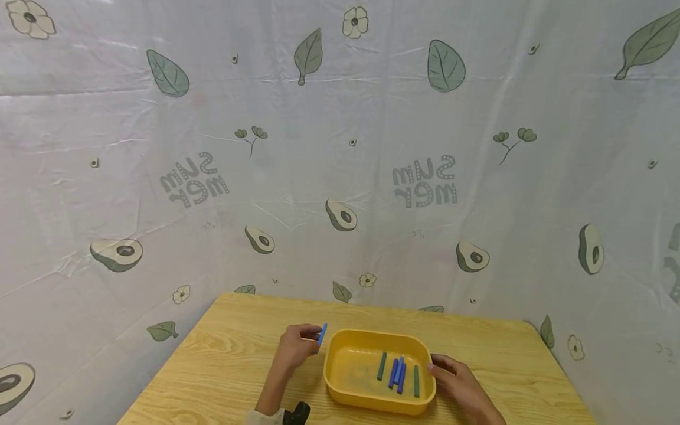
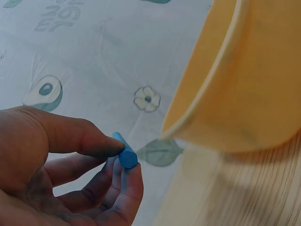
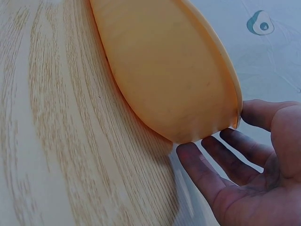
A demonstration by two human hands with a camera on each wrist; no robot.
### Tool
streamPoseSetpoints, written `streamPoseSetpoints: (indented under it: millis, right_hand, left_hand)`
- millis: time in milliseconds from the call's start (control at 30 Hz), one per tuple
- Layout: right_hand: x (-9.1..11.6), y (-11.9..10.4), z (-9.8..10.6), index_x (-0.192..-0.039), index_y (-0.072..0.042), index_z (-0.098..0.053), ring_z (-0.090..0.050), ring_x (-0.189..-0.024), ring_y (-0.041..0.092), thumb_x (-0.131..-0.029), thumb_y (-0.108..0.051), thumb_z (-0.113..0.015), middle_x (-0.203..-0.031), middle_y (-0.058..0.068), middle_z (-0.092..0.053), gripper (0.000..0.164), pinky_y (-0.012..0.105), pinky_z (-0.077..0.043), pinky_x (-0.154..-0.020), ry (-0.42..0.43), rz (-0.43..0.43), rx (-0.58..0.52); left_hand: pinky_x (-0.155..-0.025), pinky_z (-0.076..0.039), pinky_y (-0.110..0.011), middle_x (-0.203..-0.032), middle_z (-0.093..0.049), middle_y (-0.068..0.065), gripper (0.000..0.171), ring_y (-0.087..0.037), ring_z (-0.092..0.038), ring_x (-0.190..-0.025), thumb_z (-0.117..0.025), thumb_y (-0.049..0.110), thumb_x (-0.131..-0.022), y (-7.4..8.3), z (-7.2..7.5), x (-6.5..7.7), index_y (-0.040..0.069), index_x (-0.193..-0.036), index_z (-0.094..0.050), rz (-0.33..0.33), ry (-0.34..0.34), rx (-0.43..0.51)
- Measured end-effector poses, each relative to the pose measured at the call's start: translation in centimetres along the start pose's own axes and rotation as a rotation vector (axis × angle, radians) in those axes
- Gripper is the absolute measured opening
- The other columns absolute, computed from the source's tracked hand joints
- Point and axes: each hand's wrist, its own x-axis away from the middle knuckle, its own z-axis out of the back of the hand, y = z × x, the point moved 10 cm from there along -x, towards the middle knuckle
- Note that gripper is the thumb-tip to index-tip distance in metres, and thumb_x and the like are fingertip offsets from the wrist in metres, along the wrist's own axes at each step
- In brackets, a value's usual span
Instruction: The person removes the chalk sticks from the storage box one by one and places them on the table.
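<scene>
Thumb and fingertips of my left hand (image 1: 299, 345) pinch a blue chalk stick (image 2: 127, 153) with a six-sided end, held up beside the yellow tray's left end. Bluish smudges mark the fingertips (image 2: 130, 176) in the left wrist view. The yellow tray (image 1: 366, 404) stands on the table. At its right end, my right hand (image 1: 461, 383) grips the rim, thumb at the edge and fingers against the outer wall. In the tray's right half lie several blue sticks (image 1: 401, 378), a dark green stick (image 1: 382, 366) and another green stick (image 1: 417, 381).
The wooden table (image 1: 255, 330) spreads around the tray on both sides. A pale sheet (image 1: 319, 177) printed with leaves, flowers and avocados hangs behind and beside it. A black band (image 1: 296, 413) shows at the left wrist.
</scene>
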Motion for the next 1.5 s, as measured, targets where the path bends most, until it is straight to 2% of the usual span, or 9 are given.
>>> streamPoseSetpoints:
  millis: [333,567,733,933,1100,1300,1500]
  right_hand:
    - [0.1,-0.3,-0.1,-0.157,0.015,-0.04,-0.067,-0.128,0.037,-0.111,-0.03,-0.06,-0.152,0.037,-0.05,0.067,0.046,-0.063,-0.098,-0.042,0.011,0.001]
    - [0.1,0.0,-0.1,-0.156,0.013,-0.042,-0.068,-0.128,0.038,-0.11,-0.03,-0.062,-0.153,0.036,-0.051,0.066,0.046,-0.064,-0.098,-0.019,0.003,0.0]
    - [0.1,0.0,0.0,-0.155,0.014,-0.043,-0.069,-0.126,0.038,-0.11,-0.029,-0.063,-0.152,0.037,-0.052,0.066,0.046,-0.064,-0.096,-0.003,0.006,0.001]
    - [0.1,0.0,0.0,-0.155,0.014,-0.044,-0.069,-0.127,0.038,-0.11,-0.03,-0.063,-0.151,0.036,-0.052,0.065,0.046,-0.064,-0.096,-0.003,0.008,0.005]
    - [0.2,0.1,-0.1,-0.156,0.014,-0.043,-0.069,-0.126,0.036,-0.11,-0.031,-0.062,-0.15,0.035,-0.054,0.067,0.046,-0.064,-0.097,-0.017,0.0,0.002]
    - [0.2,0.0,-0.2,-0.155,0.014,-0.044,-0.07,-0.125,0.034,-0.11,-0.032,-0.063,-0.149,0.034,-0.054,0.067,0.046,-0.064,-0.097,-0.017,-0.003,0.0]
    - [0.2,0.2,-0.2,-0.155,0.015,-0.042,-0.07,-0.125,0.035,-0.11,-0.03,-0.062,-0.15,0.035,-0.053,0.067,0.046,-0.064,-0.097,-0.018,-0.011,-0.003]
  left_hand:
    - [-0.081,-0.067,-0.043,-0.111,-0.074,-0.024,0.043,-0.024,-0.074,-0.093,-0.066,-0.008,-0.086,-1.4,3.1,0.3,-0.01,-0.128,-0.072,0.044,0.039,-0.03]
    - [-0.08,-0.065,-0.045,-0.115,-0.074,-0.025,0.043,-0.027,-0.074,-0.095,-0.066,-0.008,-0.086,-2.6,5.5,0.5,-0.01,-0.128,-0.072,0.075,0.091,-0.035]
    - [-0.08,-0.065,-0.042,-0.115,-0.074,-0.024,0.039,-0.03,-0.075,-0.098,-0.067,-0.006,-0.089,-3.4,7.2,0.7,-0.01,-0.127,-0.073,0.084,0.11,-0.05]
    - [-0.079,-0.065,-0.038,-0.114,-0.074,-0.025,0.038,-0.028,-0.075,-0.096,-0.067,-0.007,-0.089,-4.8,8.8,0.6,-0.011,-0.126,-0.072,0.103,0.141,-0.057]
    - [-0.078,-0.066,-0.041,-0.114,-0.074,-0.027,0.037,-0.025,-0.074,-0.093,-0.068,-0.007,-0.089,-6.0,9.4,0.5,-0.013,-0.125,-0.072,0.119,0.156,-0.068]
    - [-0.079,-0.066,-0.044,-0.116,-0.073,-0.03,0.038,-0.029,-0.075,-0.094,-0.067,-0.008,-0.09,-7.2,9.3,0.4,-0.016,-0.127,-0.07,0.126,0.158,-0.054]
    - [-0.076,-0.066,-0.04,-0.115,-0.074,-0.031,0.038,-0.028,-0.076,-0.092,-0.065,-0.007,-0.09,-8.0,9.4,0.3,-0.016,-0.126,-0.07,0.129,0.173,-0.079]
